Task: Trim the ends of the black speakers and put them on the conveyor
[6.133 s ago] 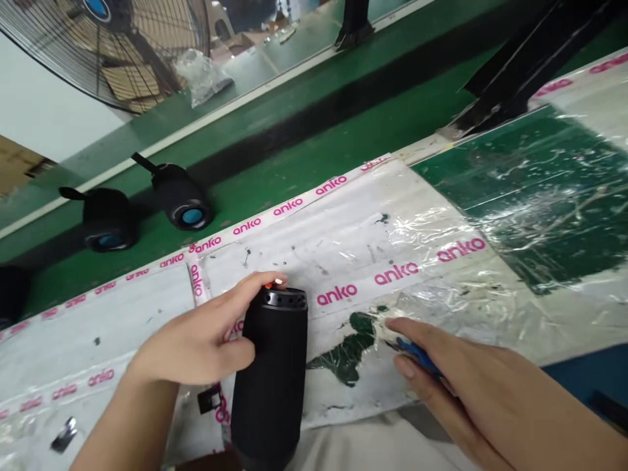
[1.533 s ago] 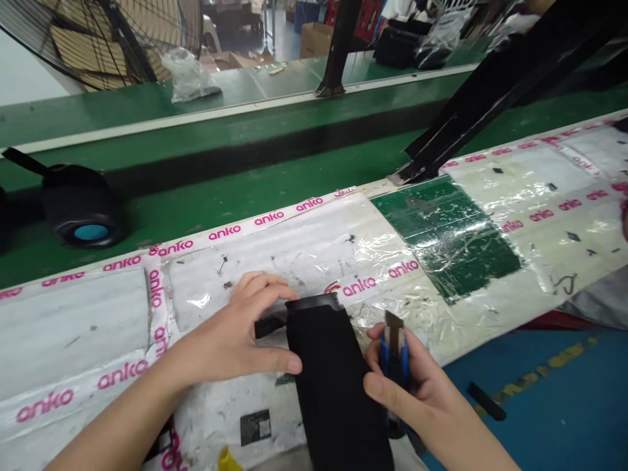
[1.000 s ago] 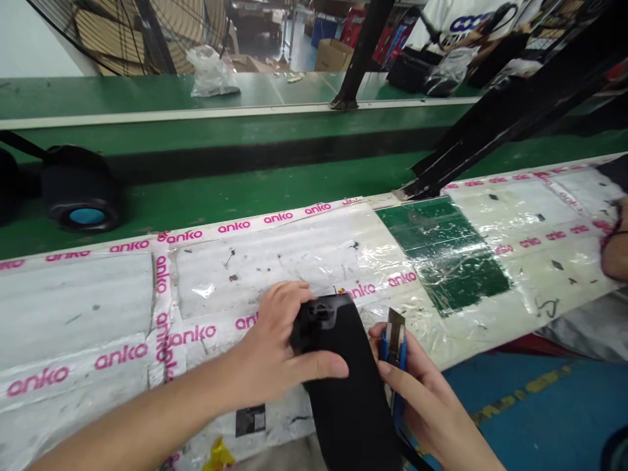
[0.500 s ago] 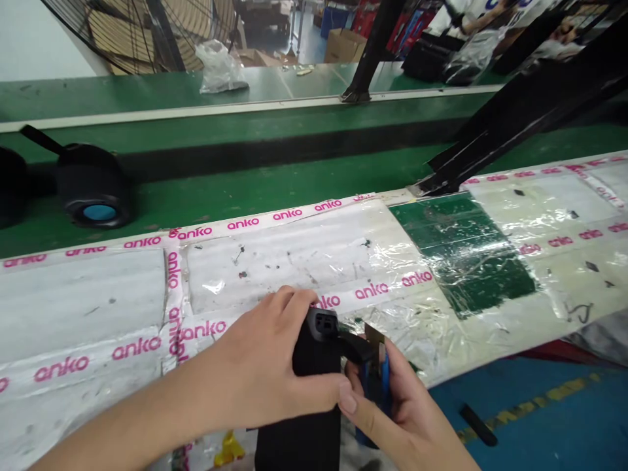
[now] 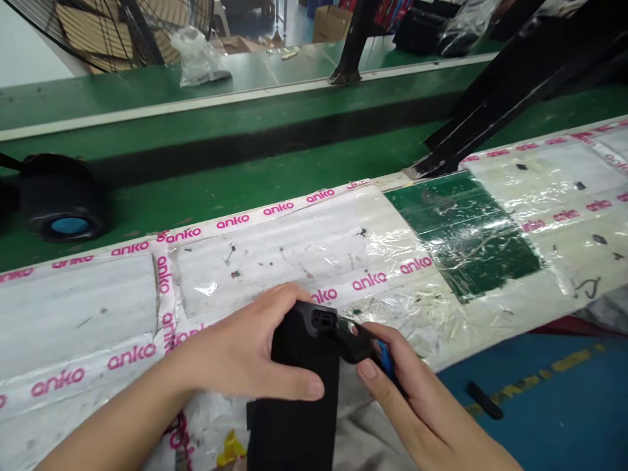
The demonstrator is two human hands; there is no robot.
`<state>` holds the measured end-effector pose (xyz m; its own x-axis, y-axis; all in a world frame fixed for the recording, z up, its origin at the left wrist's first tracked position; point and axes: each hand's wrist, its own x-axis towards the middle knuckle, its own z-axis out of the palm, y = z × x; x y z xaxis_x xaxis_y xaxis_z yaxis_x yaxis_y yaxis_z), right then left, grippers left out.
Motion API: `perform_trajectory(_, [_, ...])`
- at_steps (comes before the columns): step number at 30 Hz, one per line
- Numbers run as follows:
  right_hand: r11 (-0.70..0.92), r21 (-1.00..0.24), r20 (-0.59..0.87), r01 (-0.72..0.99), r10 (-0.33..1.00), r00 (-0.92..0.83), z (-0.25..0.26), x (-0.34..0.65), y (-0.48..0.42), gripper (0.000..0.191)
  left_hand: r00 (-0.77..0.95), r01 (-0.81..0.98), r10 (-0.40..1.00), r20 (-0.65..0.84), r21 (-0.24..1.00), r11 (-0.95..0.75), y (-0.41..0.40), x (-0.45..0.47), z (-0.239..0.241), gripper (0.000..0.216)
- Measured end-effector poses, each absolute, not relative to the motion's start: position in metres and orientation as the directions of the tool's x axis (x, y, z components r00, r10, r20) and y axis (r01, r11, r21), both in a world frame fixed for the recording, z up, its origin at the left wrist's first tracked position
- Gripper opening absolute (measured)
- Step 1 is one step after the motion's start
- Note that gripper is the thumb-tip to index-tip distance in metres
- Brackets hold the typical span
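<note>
A black cylindrical speaker (image 5: 299, 366) lies lengthwise at the near edge of the taped work surface (image 5: 275, 255), its port end pointing away from me. My left hand (image 5: 240, 350) wraps over its top, thumb across the fabric. My right hand (image 5: 407, 399) is closed round a blue utility knife (image 5: 385, 356). Its thumb presses a black strap or flap (image 5: 356, 343) sticking out from the speaker's far end.
A green conveyor belt (image 5: 255, 176) runs behind, carrying another black speaker with a blue end (image 5: 61, 206) at far left. A black metal frame leg (image 5: 495, 111) crosses at the upper right. A fan (image 5: 108, 23), a plastic bag (image 5: 196, 55) and boxes stand beyond. Blue floor (image 5: 549, 399) at the lower right.
The speaker has turned in my left hand so its port end faces up. My right hand with the knife has moved in against the speaker's far end and onto the black flap.
</note>
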<state>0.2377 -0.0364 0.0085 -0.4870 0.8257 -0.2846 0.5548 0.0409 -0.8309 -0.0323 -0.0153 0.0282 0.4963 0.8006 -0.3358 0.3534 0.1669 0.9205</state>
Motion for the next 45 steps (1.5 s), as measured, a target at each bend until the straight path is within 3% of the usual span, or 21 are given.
perform_trajectory(2, [0.446,-0.633,-0.06,0.633,0.787,-0.614,0.01,0.24,-0.03,0.029,0.605,0.16,0.754,-0.258,0.966,0.203,-0.007,-0.042,0.019,0.061])
perform_trajectory(4, [0.671,-0.401,0.068,0.623,0.701,-0.71,0.011,0.239,-0.025,0.027,0.659,0.077,0.728,-0.19,0.98,0.186,-0.001,-0.049,0.012,0.064])
perform_trajectory(6, [0.758,-0.28,0.086,0.589,0.631,-0.771,0.012,0.237,-0.02,0.028,0.675,0.067,0.714,-0.186,0.979,0.192,0.002,-0.053,0.008,0.065])
perform_trajectory(9, [0.803,-0.224,0.071,0.553,0.579,-0.812,0.013,0.236,-0.016,0.032,0.679,0.038,0.704,-0.209,0.967,0.25,0.001,-0.054,0.005,0.067])
perform_trajectory(18, [0.81,-0.204,0.079,0.55,0.573,-0.816,0.012,0.236,-0.017,0.037,0.701,-0.039,0.699,-0.141,0.971,0.235,0.0,-0.059,-0.006,0.069])
perform_trajectory(27, [0.814,-0.161,0.004,0.558,0.566,-0.824,0.008,0.231,-0.016,0.049,0.649,0.029,0.751,-0.123,0.99,0.137,-0.005,-0.045,0.0,0.069])
perform_trajectory(32, [0.778,-0.175,-0.106,0.603,0.594,-0.798,0.016,0.225,-0.017,0.059,0.646,0.103,0.734,-0.211,0.976,0.19,-0.007,-0.044,0.005,0.067])
perform_trajectory(39, [0.789,-0.194,-0.218,0.583,0.545,-0.809,0.043,0.228,0.003,0.036,0.555,0.238,0.772,-0.31,0.948,0.211,-0.015,-0.036,0.016,0.063])
perform_trajectory(42, [0.76,-0.268,-0.131,0.592,0.579,-0.804,0.05,0.252,0.01,0.015,0.411,0.434,0.83,-0.376,0.882,0.185,-0.026,-0.037,0.035,0.072])
perform_trajectory(45, [0.538,-0.495,0.005,0.682,0.787,-0.617,0.041,0.281,0.008,0.018,0.316,0.557,0.869,-0.382,0.816,0.156,-0.035,-0.04,0.056,0.095])
